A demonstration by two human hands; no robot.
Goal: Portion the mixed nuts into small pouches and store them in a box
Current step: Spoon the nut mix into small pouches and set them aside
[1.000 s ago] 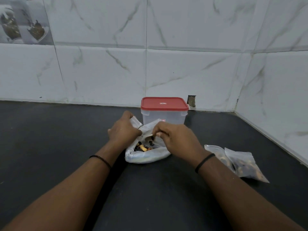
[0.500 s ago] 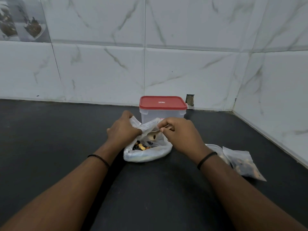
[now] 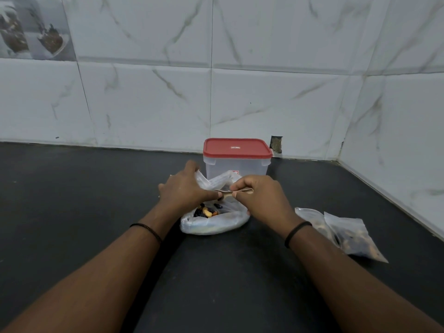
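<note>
On the dark bench (image 3: 72, 212) lay a white plastic bag of mixed nuts (image 3: 213, 221), its mouth open just in front of a clear plastic box with a red lid (image 3: 236, 156). The left hand (image 3: 185, 191) gripped the bag's rim, fingers curled over the plastic. The right hand (image 3: 262, 195) pinched a small tan wooden scoop (image 3: 231, 193) above the bag's mouth. Two clear filled zip pouches (image 3: 343, 233) lay overlapping to the right, near the right wrist.

Box (image 3: 236, 168) front partly behind bag (image 3: 216, 223)
</note>
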